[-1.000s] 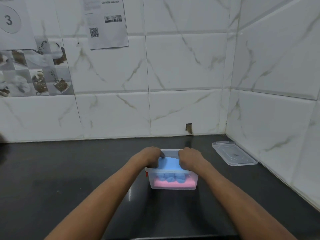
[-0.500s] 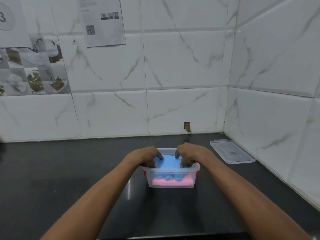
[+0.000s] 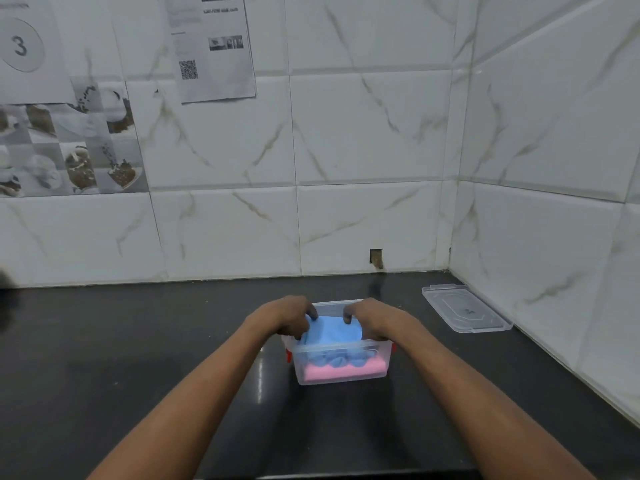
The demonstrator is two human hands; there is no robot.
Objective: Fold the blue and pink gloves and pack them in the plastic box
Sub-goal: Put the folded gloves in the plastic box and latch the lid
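Fingers: your left hand (image 3: 289,317) and right hand (image 3: 372,318) curl down into the plastic box (image 3: 341,363), fingertips pressing on the blue gloves (image 3: 332,332) — neither hand is closed around anything that shows.
Blue gloves: folded into a soft pad on top, glove fingers bunched against the box's near wall.
Pink gloves: (image 3: 344,372) a flat folded layer under the blue, lying on the floor of the box and seen through the clear wall.
Box position: near the right back corner of the black countertop (image 3: 138,358), a little in from the walls.
Lid: (image 3: 465,308) clear, lying flat right of the box, apart from it, close to the right-hand wall.
Handling: the gloves look light, limp and springy — they will likely puff up when you let go, so press flat near the middle and tuck the edges down.
Box feel: thin, light plastic with red clips at the sides; it may slide on the glossy counter, so steady it by the rim.
Progress: both pairs look packed; the lid is not yet on.
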